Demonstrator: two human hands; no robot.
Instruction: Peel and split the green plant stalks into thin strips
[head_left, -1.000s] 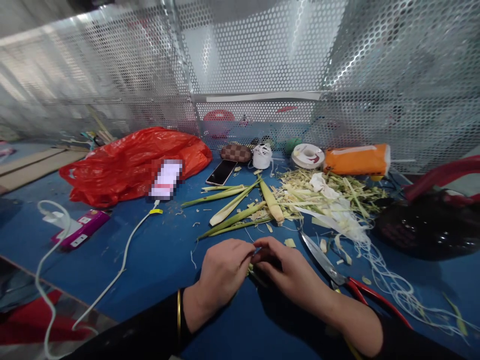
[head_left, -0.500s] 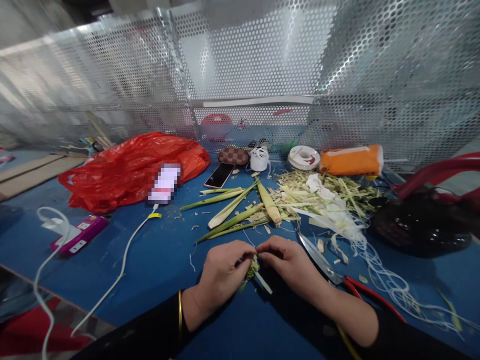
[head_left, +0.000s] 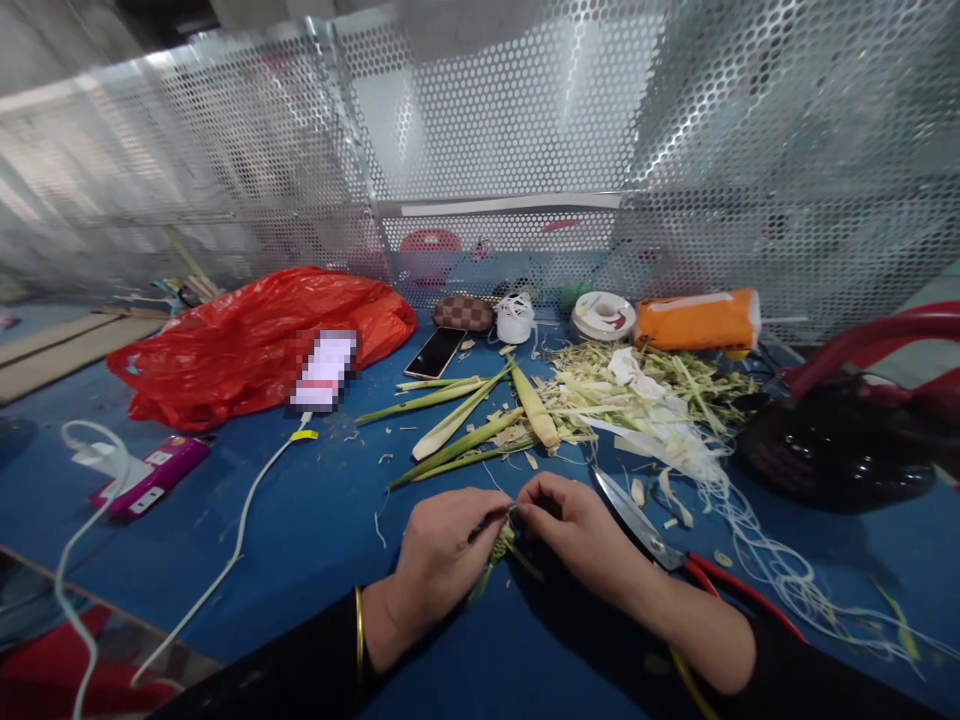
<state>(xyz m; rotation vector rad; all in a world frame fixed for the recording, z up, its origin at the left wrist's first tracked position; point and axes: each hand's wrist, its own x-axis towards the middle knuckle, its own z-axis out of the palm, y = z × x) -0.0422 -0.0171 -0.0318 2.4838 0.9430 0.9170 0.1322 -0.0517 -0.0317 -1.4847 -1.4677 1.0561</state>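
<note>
My left hand (head_left: 444, 545), with a gold bangle at the wrist, is closed around a small green plaited piece of leaf strips (head_left: 504, 545). Thumb and forefinger of my right hand (head_left: 574, 520) pinch at the upper edge of the same piece, touching the left fingertips. Loose strip ends hang below the fingers, and the rest of the piece is hidden by my left hand. Beside my right forearm lie scissors (head_left: 637, 515) with red handles, blades pointing away from me. Just beyond both hands are several long green leaf stalks (head_left: 469, 440) and a pale, thicker one (head_left: 534, 405).
A heap of shredded leaf strips (head_left: 667, 385) and tangled white string (head_left: 780, 560) lie right, near a dark, shiny pot-like object (head_left: 832, 455). Behind stand a ribbon spool (head_left: 585, 325) and orange pack (head_left: 697, 320). Left are a red plastic bag (head_left: 225, 340), charging phone (head_left: 330, 365) and purple box (head_left: 154, 475).
Both hands stay close together. A pale strip that stuck out below the piece has turned or dropped into shadow. The whole view has shifted slightly.
</note>
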